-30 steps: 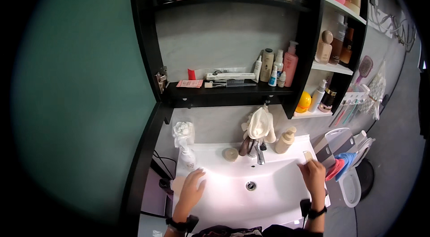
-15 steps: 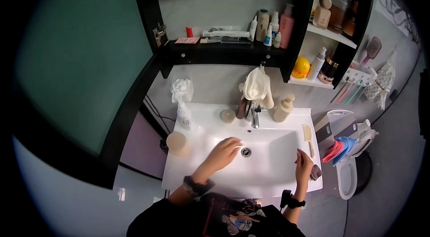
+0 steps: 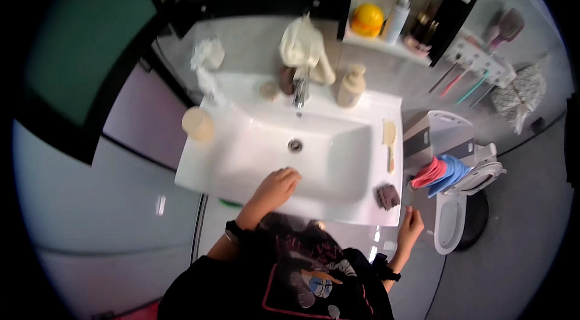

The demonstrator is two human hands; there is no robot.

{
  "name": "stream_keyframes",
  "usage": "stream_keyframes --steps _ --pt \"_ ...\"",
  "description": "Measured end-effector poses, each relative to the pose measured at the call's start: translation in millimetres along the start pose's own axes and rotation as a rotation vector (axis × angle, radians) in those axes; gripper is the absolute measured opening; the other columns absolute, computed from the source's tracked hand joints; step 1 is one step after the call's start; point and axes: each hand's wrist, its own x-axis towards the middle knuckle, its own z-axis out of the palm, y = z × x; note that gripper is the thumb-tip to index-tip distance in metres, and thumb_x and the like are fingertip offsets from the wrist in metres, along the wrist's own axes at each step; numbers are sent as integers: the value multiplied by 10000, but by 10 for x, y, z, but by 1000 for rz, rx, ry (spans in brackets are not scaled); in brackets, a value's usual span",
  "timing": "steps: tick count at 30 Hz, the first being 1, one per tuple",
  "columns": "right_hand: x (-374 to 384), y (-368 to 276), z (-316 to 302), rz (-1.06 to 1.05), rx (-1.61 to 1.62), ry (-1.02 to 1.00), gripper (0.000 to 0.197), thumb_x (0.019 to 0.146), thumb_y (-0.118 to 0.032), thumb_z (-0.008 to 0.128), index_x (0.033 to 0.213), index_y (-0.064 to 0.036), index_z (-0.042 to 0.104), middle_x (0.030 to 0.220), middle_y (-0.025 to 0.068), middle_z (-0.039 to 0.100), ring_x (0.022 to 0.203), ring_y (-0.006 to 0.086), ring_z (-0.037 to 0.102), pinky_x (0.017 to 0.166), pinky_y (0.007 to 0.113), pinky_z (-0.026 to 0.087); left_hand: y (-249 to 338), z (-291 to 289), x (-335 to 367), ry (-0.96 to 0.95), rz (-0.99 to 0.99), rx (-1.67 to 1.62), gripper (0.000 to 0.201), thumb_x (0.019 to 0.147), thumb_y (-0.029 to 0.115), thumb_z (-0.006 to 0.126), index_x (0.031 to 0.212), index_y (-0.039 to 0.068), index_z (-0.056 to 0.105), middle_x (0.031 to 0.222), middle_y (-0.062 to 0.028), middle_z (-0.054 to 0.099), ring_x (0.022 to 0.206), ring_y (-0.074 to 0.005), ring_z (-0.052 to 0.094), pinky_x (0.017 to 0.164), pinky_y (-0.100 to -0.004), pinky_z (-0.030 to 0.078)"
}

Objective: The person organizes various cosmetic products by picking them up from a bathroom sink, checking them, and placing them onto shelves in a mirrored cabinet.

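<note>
Over the front part of the white sink basin [image 3: 344,157] is my left hand [image 3: 279,188], its fingers curled together with nothing showing in them. My right hand [image 3: 411,224] hangs off the basin's right front corner, fingers bent inward and no object visible there. A small dark mauve item with a ridged edge [image 3: 388,197] lies on the corner closest to that hand; its exact kind is unclear. Behind it, a cream comb [image 3: 389,135] rests along the right rim. The chrome faucet [image 3: 300,93] stands at the back, above the drain [image 3: 295,146].
A beige pump bottle [image 3: 351,86], a small round jar [image 3: 269,91], a white spray bottle [image 3: 207,81] and a beige cup [image 3: 198,124] line the rim. White cloth [image 3: 305,48] hangs over the faucet. Rightward are a toilet [image 3: 450,220] and a grey-white basket [image 3: 450,126] with red and blue cloths.
The view has tilted down and shifted. My left hand has drawn back from beside the drain toward the front rim, fingers curling. My right hand has moved from above the right rim to outside it.
</note>
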Motion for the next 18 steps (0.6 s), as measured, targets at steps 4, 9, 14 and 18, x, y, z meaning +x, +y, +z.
stream_keyframes --steps 4,9,14,18 --pt "-172 583 -155 -7 -13 4 146 863 -86 529 834 52 570 668 146 506 590 226 458 565 313 394 221 153 -147 -30 -86 21 122 816 52 513 929 20 544 944 -110 559 875 -307 542 758 -373 443" --pt "40 639 52 -27 38 -132 150 831 -49 546 972 -7 574 913 156 510 830 285 552 714 325 477 377 424 -201 -40 -144 21 133 803 38 518 932 23 546 939 -106 558 872 -301 547 745 -363 448" --pt "316 613 510 -110 -98 -46 248 794 -164 615 977 -3 569 974 163 533 878 343 525 773 388 431 509 467 3 -122 -140 46 126 809 39 505 930 29 538 920 -95 555 868 -290 547 754 -368 444" --pt "362 764 736 -79 -282 -125 275 753 -185 650 940 2 574 901 147 531 798 325 518 716 387 429 621 451 98 -137 -134 56 130 812 45 506 938 31 536 926 -93 555 866 -287 548 751 -370 444"
